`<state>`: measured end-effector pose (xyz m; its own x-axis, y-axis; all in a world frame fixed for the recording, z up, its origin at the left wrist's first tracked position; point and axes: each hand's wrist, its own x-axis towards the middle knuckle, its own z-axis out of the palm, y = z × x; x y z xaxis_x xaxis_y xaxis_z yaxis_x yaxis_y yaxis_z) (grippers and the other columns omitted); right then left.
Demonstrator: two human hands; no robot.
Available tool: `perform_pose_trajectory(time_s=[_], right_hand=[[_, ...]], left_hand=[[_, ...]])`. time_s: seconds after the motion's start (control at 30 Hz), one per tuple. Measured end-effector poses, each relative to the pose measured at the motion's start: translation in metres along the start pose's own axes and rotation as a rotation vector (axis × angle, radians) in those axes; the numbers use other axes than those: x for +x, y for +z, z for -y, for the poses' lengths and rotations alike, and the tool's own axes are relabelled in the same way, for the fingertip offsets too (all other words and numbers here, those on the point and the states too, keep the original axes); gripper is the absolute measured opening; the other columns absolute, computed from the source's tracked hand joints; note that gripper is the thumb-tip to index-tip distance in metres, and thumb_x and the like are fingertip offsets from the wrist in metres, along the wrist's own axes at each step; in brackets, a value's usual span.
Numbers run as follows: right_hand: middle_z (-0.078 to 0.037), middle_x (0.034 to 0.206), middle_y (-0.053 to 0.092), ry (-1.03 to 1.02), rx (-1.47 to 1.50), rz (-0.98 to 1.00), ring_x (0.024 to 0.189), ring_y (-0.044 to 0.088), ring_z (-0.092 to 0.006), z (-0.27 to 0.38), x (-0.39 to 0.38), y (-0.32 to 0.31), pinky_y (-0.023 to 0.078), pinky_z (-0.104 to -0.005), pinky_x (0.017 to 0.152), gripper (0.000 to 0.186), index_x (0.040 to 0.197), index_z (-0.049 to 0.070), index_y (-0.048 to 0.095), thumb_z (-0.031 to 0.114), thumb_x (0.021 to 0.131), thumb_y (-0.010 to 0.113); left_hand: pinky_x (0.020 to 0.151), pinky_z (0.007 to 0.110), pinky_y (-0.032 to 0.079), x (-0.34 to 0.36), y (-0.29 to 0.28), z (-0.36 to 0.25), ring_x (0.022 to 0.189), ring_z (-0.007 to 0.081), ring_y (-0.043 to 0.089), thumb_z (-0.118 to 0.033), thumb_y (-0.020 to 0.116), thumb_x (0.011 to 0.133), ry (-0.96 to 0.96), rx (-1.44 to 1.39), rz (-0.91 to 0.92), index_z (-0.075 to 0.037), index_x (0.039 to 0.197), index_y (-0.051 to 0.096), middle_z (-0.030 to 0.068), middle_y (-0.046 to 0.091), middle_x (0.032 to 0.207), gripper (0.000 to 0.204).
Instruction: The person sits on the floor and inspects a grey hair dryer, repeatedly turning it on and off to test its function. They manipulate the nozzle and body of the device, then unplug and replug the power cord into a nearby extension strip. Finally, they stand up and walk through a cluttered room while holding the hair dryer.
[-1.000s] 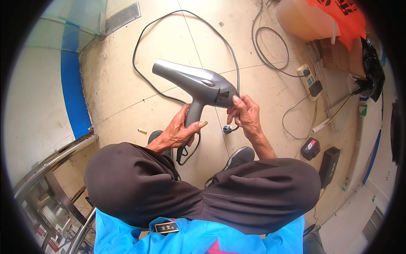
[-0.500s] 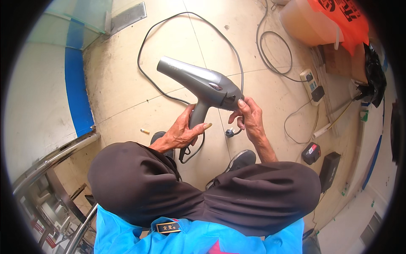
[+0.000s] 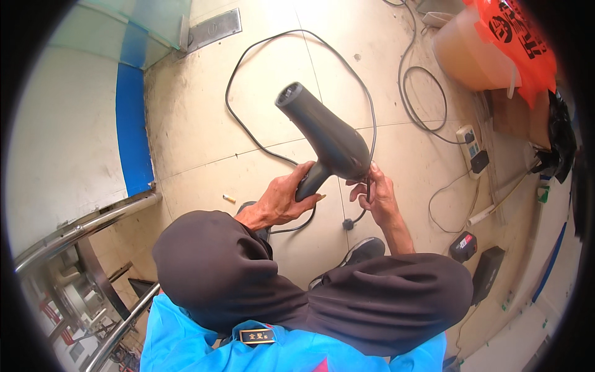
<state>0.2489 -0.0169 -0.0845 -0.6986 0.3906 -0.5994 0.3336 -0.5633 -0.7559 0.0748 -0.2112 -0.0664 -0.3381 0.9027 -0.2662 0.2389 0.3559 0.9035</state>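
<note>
A dark grey hair dryer (image 3: 325,133) is held above the floor in front of my knees, its open nozzle tilted to the far left. My left hand (image 3: 282,197) is wrapped round its handle, the thumb pointing right. At the rear end of the body, my right hand (image 3: 379,197) grips with curled fingers; part of its hold is hidden. A black cord (image 3: 230,93) lies in a wide loop on the floor beyond and around the dryer. Its plug (image 3: 348,224) rests on the tiles between my feet.
At right are a power strip (image 3: 471,152), a coiled cable (image 3: 406,93), a tub with an orange bag (image 3: 477,56), a battery pack (image 3: 463,247) and a black box (image 3: 488,273). A metal rail (image 3: 87,228) and a blue-striped panel (image 3: 133,124) stand at left.
The hair dryer has rolled over in my hands: its shiny silver side is turned away and the nozzle opening shows. My view has shifted slightly. Both hands keep their hold.
</note>
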Motion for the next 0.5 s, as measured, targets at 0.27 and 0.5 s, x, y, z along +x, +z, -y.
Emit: perform_pose_trajectory(time_s=[0.27, 0.5], right_hand=[[-0.015, 0.095, 0.070, 0.082, -0.064, 0.043, 0.063, 0.067, -0.0140, -0.003, 0.016, -0.015, 0.032, -0.0192, 0.039, 0.059, 0.118, -0.003, 0.061, 0.052, 0.106, 0.043], [-0.002, 0.079, 0.066, 0.353, -0.231, 0.006, 0.054, 0.060, -0.0083, 0.023, 0.026, -0.045, 0.035, -0.0194, 0.042, 0.034, 0.113, 0.000, 0.066, 0.032, 0.106, 0.056]], left_hand=[[0.073, 0.044, 0.055, 0.014, -0.002, 0.020, 0.084, 0.0393, 0.069, -0.012, 0.078, 0.082, 0.098, 0.138, -0.028, -0.004, 0.144, 0.044, 0.0227, 0.068, 0.101, 0.071], [0.073, 0.043, 0.055, 0.032, -0.016, 0.022, 0.084, 0.0402, 0.069, -0.012, 0.078, 0.081, 0.036, 0.187, 0.004, -0.005, 0.141, 0.048, 0.0221, 0.068, 0.095, 0.068]])
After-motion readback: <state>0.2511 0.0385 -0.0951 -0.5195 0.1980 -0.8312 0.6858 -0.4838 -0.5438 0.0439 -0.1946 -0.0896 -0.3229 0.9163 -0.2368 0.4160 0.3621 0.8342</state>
